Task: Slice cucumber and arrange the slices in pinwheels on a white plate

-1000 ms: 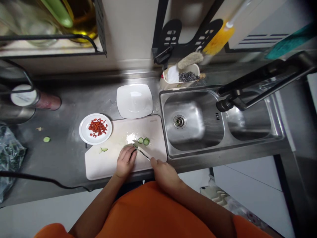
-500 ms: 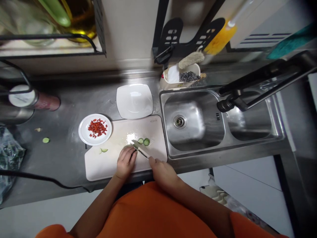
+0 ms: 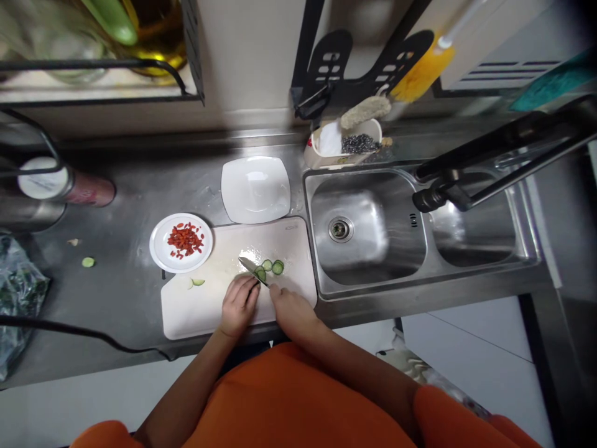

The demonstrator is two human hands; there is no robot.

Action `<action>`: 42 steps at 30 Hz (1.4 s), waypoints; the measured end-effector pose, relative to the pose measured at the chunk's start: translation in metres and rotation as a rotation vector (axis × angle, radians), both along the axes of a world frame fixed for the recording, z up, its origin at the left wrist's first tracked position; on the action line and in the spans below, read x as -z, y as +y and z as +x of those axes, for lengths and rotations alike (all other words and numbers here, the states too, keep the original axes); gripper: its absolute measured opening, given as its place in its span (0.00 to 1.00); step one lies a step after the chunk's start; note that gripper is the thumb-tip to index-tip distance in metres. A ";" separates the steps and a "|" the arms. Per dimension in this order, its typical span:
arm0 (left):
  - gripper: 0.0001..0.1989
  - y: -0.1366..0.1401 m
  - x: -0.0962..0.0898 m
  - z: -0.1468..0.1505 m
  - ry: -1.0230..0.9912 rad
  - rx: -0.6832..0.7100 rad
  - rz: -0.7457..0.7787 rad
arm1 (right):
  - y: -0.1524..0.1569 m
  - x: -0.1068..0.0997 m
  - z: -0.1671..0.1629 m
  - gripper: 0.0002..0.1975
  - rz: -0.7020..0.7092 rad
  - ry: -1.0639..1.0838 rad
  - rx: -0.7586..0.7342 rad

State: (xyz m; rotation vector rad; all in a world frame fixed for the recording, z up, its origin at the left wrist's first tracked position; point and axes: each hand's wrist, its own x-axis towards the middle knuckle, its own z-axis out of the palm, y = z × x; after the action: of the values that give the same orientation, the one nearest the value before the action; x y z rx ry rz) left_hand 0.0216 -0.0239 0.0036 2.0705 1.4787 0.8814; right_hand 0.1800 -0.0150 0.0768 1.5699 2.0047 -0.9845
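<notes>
My right hand is closed round the handle of a kitchen knife, its blade angled up and left over a pale cutting board. Just left of the blade, my left hand has its fingers curled down on a cucumber, which is almost wholly hidden beneath them. A cut cucumber slice sits against the blade. Two more round slices, one paler and one darker-rimmed, lie to its right. Thin cucumber offcuts rest on the board's left part.
Behind the board stands a white square plate. A round white plate with red goji berries overlaps the board's left corner. To the right is a double steel sink with a black tap. A cucumber end and plastic bag lie left.
My right hand has moved a little left and forward with the knife, its tip now farther up the board. Another cucumber slice shows beside the blade. My left hand stays nearly in place.
</notes>
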 end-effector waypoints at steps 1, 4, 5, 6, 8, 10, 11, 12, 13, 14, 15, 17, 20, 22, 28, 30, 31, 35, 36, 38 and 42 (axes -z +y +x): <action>0.10 0.000 0.000 0.000 -0.002 -0.001 -0.003 | 0.000 0.002 -0.002 0.15 0.008 0.003 0.004; 0.10 -0.001 0.001 0.000 -0.007 -0.006 -0.006 | 0.001 0.005 -0.004 0.16 0.013 -0.001 0.012; 0.10 -0.001 0.001 0.000 -0.006 -0.005 -0.007 | 0.001 0.004 -0.004 0.16 0.012 -0.002 0.016; 0.10 -0.001 0.002 0.000 -0.006 -0.004 -0.008 | 0.002 0.003 -0.003 0.17 0.009 0.000 0.021; 0.10 -0.001 0.003 -0.001 -0.010 0.000 -0.009 | 0.004 0.000 0.002 0.19 -0.005 0.007 0.042; 0.11 -0.001 0.004 -0.001 -0.018 -0.001 -0.004 | 0.007 -0.005 0.010 0.19 -0.028 0.005 0.091; 0.11 -0.001 0.004 -0.001 -0.021 0.000 -0.002 | 0.008 -0.008 0.014 0.19 -0.040 -0.005 0.126; 0.11 -0.001 0.005 -0.001 -0.024 -0.001 0.001 | 0.009 -0.011 0.019 0.18 -0.046 -0.014 0.164; 0.11 -0.002 0.005 -0.001 -0.026 -0.001 0.004 | 0.010 -0.013 0.024 0.18 -0.052 -0.027 0.198; 0.11 -0.002 0.005 -0.001 -0.027 -0.001 0.005 | 0.010 -0.016 0.028 0.17 -0.049 -0.036 0.221; 0.12 -0.003 0.005 -0.001 -0.027 -0.002 0.008 | 0.010 -0.019 0.031 0.16 -0.042 -0.042 0.233; 0.13 -0.004 0.005 -0.002 -0.024 -0.010 0.017 | 0.007 -0.023 0.033 0.15 -0.015 -0.060 0.221; 0.13 -0.004 0.004 -0.002 -0.008 -0.019 0.016 | -0.001 -0.027 0.029 0.15 0.003 -0.087 0.129; 0.12 -0.004 0.002 -0.002 0.001 -0.019 0.005 | -0.007 -0.029 0.025 0.15 -0.016 -0.089 0.066; 0.10 -0.001 0.000 -0.001 0.008 -0.023 0.027 | -0.019 -0.032 0.020 0.15 -0.046 -0.068 0.018; 0.09 -0.001 0.000 -0.001 0.015 -0.022 0.035 | -0.022 -0.033 0.020 0.15 -0.051 -0.061 0.020; 0.09 -0.001 0.001 -0.001 0.020 -0.021 0.036 | -0.023 -0.033 0.021 0.14 -0.058 -0.061 0.023; 0.09 -0.001 0.002 -0.002 0.024 -0.024 0.045 | -0.023 -0.036 0.021 0.14 -0.089 -0.063 0.037; 0.09 -0.001 0.002 -0.002 0.024 -0.022 0.044 | -0.022 -0.036 0.021 0.14 -0.091 -0.060 0.037; 0.09 -0.001 0.002 -0.002 0.022 -0.018 0.043 | -0.021 -0.037 0.021 0.15 -0.091 -0.055 0.037; 0.09 -0.001 0.001 -0.001 0.017 -0.017 0.042 | -0.020 -0.036 0.021 0.14 -0.092 -0.051 0.034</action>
State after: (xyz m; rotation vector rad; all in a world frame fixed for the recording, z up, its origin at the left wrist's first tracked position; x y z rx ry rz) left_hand 0.0205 -0.0252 0.0023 2.1036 1.5010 0.9112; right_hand 0.2012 -0.0354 0.1132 1.5685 1.8779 -1.0236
